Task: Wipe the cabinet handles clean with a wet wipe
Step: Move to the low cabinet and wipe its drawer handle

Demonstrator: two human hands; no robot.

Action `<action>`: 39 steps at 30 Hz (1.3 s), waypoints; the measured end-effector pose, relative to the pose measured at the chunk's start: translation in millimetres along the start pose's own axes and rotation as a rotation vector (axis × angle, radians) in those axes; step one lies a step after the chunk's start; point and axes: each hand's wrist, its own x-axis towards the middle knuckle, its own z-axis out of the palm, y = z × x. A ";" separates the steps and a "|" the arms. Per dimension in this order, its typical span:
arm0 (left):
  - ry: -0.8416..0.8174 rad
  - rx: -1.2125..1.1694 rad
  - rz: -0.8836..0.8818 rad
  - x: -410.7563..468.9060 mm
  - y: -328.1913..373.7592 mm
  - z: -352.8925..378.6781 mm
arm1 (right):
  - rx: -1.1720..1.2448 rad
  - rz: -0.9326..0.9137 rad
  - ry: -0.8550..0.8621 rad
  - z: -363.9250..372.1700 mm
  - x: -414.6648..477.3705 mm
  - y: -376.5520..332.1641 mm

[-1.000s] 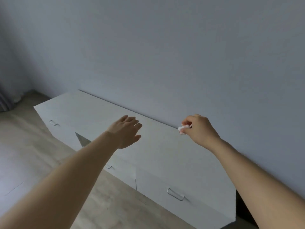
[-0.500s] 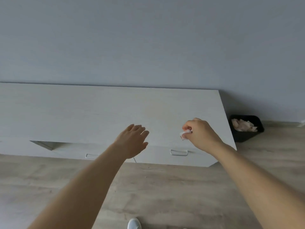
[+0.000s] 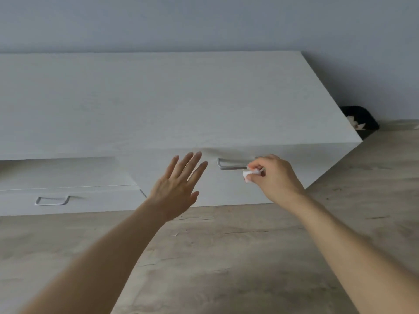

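Note:
A low white cabinet (image 3: pixel 158 98) runs along the wall. Its right drawer front carries a metal bar handle (image 3: pixel 229 166). My right hand (image 3: pixel 274 177) pinches a small crumpled white wet wipe (image 3: pixel 249 174) and holds it against the right end of that handle. My left hand (image 3: pixel 179 186) hovers flat with fingers spread, just left of the handle, holding nothing. A second handle (image 3: pixel 52 200) sits on a drawer front at lower left; that drawer stands pulled out a little.
A black bin (image 3: pixel 362 120) with crumpled white wipes stands on the floor behind the cabinet's right end. Light wood flooring (image 3: pixel 226 257) fills the foreground. A plain grey wall rises behind the cabinet.
The view has dropped and come closer to the cabinet front. My right hand with the wipe has come down from above the cabinet top to the right handle. My left hand lowered alongside it.

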 end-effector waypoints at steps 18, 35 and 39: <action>0.636 0.194 -0.194 51.3 19.1 160.2 | 0.343 -0.199 0.570 79.6 16.4 107.0; 0.891 -0.069 -0.388 82.3 35.5 174.9 | 0.529 -0.383 0.842 99.5 43.6 104.1; 0.952 -0.035 -0.403 86.8 35.9 177.1 | 0.521 -0.434 0.865 105.8 46.5 95.8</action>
